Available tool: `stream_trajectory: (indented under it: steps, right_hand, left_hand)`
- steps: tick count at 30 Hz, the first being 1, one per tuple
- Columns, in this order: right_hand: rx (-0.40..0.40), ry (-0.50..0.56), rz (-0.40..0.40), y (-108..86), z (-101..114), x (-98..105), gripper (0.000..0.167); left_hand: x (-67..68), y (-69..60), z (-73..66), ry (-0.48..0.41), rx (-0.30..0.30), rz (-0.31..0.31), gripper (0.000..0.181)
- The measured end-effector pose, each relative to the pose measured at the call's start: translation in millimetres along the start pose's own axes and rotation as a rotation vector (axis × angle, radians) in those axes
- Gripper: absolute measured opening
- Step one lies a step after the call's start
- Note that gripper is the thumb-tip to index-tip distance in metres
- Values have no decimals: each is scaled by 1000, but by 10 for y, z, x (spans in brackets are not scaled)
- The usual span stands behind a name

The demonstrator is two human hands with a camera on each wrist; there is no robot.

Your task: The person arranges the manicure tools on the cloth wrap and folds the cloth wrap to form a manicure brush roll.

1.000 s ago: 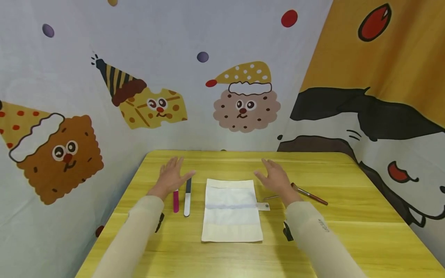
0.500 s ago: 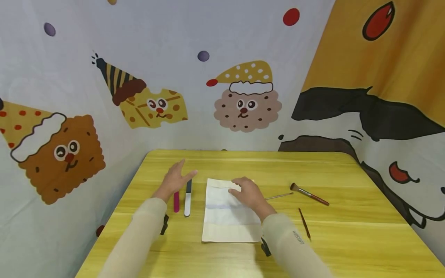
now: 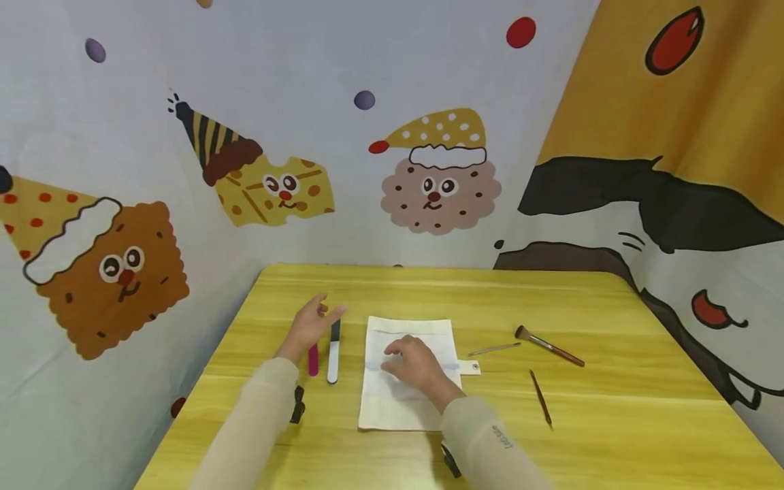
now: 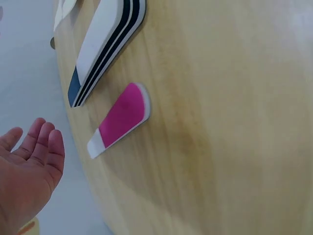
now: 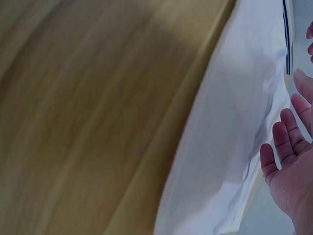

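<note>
My right hand [image 3: 415, 366] hovers over an unfolded white fabric wrap [image 3: 392, 414] with a snap tab [image 3: 470, 367] on its right side. Its fingers are loosely bent and hold nothing; the right wrist view shows the bare palm beside the fabric. To the left of the wrap, my left hand [image 3: 308, 327] is held above the table with relaxed fingers and no object in them. Nearest to it are a pink nail file [image 4: 122, 115] with a white end and a thicker nail file [image 3: 333, 361], white and dark. In the head view, the left hand hides part of the pink one.
Right of the wrap lie a makeup brush [image 3: 551, 347], a thin metal stick [image 3: 495, 349] and a slender dark-red tool [image 3: 542, 400]. All rest on a yellow wood-grain table [image 3: 612, 449]. A printed cloth backdrop [image 3: 343, 41] stands behind it.
My right hand has swung left from beside the metal stick to above the wrap, uncovering the dark-red tool. My left hand has dropped slightly nearer, and its fingers bend more.
</note>
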State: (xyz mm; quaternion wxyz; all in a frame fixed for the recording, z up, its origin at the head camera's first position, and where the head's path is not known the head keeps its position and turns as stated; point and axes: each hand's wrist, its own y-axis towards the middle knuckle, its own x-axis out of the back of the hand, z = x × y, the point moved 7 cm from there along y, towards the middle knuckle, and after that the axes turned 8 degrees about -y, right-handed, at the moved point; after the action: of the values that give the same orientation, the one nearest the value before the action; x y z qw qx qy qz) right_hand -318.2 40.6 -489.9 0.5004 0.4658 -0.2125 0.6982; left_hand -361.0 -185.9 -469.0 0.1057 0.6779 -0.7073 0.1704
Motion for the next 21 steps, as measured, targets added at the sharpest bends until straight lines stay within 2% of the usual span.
stream_trajectory:
  steps: [7,11,15,21]
  right_hand:
    - [-43,1,14,-1,-15,-132,16]
    - [-53,7,-13,-29,-49,-156,14]
    - [-27,-2,-48,-24,-47,-171,12]
    - [-37,-22,-62,-6,-85,-225,9]
  left_hand:
    - [37,-14,103,-39,29,-51,84]
    - [40,-2,150,-63,40,-73,73]
    - [73,20,202,-95,54,-111,66]
    - [76,36,264,-135,70,-111,65]
